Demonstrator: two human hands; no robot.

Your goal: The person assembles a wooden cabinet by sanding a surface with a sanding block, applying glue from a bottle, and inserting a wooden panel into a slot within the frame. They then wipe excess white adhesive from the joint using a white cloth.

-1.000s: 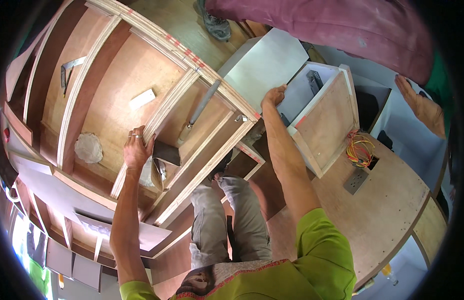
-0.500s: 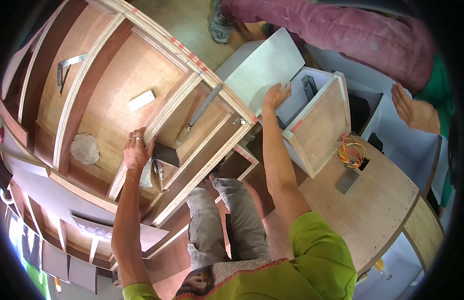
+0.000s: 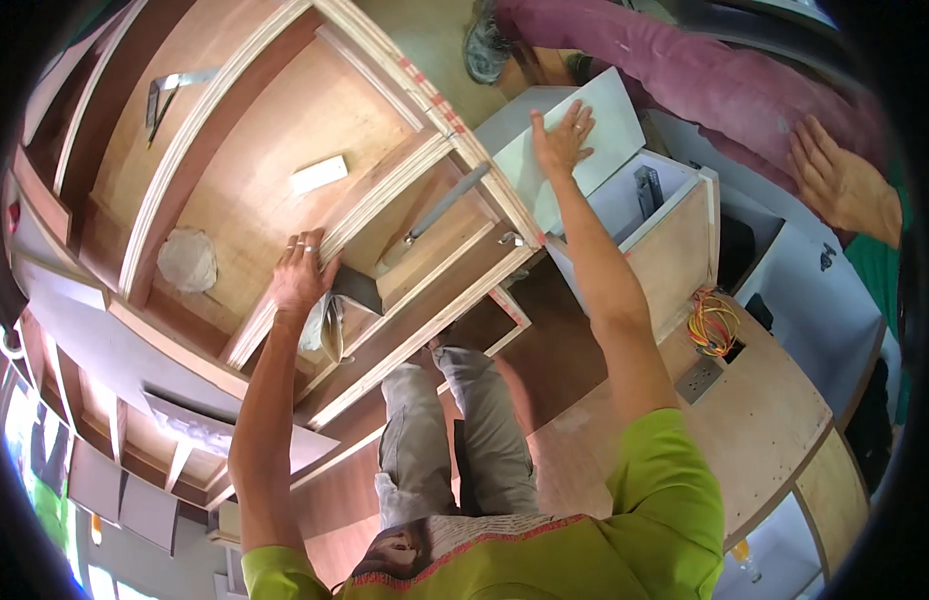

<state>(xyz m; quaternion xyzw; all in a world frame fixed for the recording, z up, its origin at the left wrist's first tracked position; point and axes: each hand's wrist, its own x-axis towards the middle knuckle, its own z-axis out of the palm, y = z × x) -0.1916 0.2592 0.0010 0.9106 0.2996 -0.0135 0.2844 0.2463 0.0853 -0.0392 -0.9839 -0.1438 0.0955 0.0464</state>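
Across a plywood divider (image 3: 387,196): left hand (image 3: 303,275), fingers close together, grip not discernible. On a white panel (image 3: 613,115), right of the plywood frame (image 3: 425,92) and beside an open-topped box (image 3: 675,240): right hand (image 3: 563,147), palm down, fingers spread wide.

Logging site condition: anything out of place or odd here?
Yes: at right, a loose tangle of coloured wires lies exposed beside a cutout in the wooden panel; looks unfinished. No spill stands out.
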